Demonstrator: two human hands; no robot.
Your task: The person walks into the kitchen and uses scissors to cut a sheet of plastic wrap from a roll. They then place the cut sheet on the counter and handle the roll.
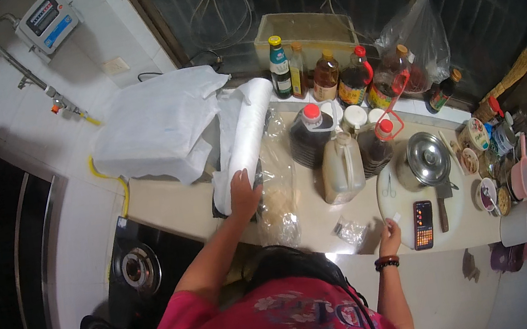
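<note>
My left hand [244, 194] rests on the lower end of a large white plastic roll [251, 133], its fingers lying over the roll's side. The roll leans across the counter beside a crumpled clear plastic bag [277, 203]. My right hand [389, 237] is at the counter's front edge, pinching a small white piece [396, 217] between the fingertips. To its right a smartphone [423, 225] with a lit screen lies on a round white cutting board [397, 195]. A small clear plastic packet [351, 231] lies to the left of my right hand.
A lidded steel pot [423, 160], a cleaver [443, 206] and scissors [388, 187] lie on the board. A beige jug [342, 167] and dark jugs [310, 136] stand behind. A gas stove [141, 270] is at left; bowls [486, 194] crowd the right.
</note>
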